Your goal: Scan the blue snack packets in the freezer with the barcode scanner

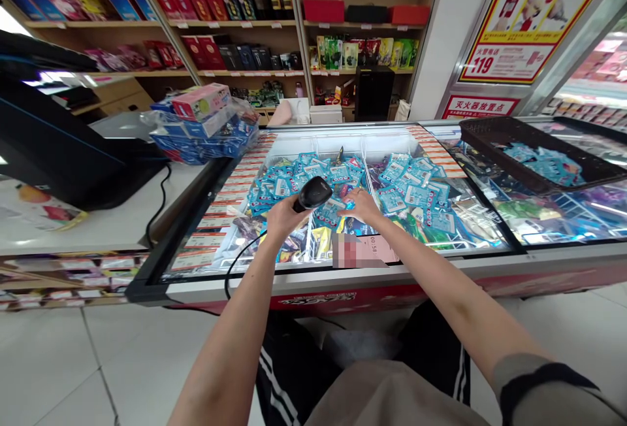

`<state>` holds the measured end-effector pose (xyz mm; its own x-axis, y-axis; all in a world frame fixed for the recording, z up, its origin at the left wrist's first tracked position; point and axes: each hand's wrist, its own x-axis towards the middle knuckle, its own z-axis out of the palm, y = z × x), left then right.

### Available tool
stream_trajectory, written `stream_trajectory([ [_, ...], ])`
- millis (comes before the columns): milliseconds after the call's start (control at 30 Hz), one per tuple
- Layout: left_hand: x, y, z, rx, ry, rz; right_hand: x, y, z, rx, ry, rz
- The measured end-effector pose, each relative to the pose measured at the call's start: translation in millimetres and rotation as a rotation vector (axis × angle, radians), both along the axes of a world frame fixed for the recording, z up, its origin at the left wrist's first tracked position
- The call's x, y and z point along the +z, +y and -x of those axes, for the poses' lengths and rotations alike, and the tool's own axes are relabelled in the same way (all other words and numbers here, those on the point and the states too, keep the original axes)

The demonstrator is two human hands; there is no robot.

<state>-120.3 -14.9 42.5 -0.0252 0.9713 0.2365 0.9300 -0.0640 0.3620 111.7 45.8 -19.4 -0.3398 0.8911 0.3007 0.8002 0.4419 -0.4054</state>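
Note:
My left hand is closed round the handle of a black barcode scanner, whose head points right and whose cable hangs down in front. Close to that head, my right hand has its thumb and fingers pinched about a small blue packet; the hand hides much of it. Both hands are over the glass-topped display case. Blue packets lie in loose heaps on the left and right, with white wire dividers between sections.
A phone lies at the case's front edge. To the right, a dark tray holds more blue packets. Plastic-wrapped boxes and a black machine stand on the left counter. Stocked shelves are behind.

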Motion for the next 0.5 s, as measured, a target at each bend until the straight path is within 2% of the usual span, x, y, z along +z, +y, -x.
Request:
stream_trajectory([
  [167, 0.1, 1.1, -0.7, 0.004, 0.035, 0.012, -4.9, 11.9, -29.0, -0.17, 0.196, 0.127],
  [300, -0.9, 3.0, -4.6, 0.007, 0.047, 0.014, -6.4, 15.9, -61.0, -0.274, 0.294, 0.099],
  [500, -3.1, 5.6, -30.3, -0.164, -0.011, 0.016, -10.8, 7.3, -82.5, -0.281, 0.375, 0.072],
])
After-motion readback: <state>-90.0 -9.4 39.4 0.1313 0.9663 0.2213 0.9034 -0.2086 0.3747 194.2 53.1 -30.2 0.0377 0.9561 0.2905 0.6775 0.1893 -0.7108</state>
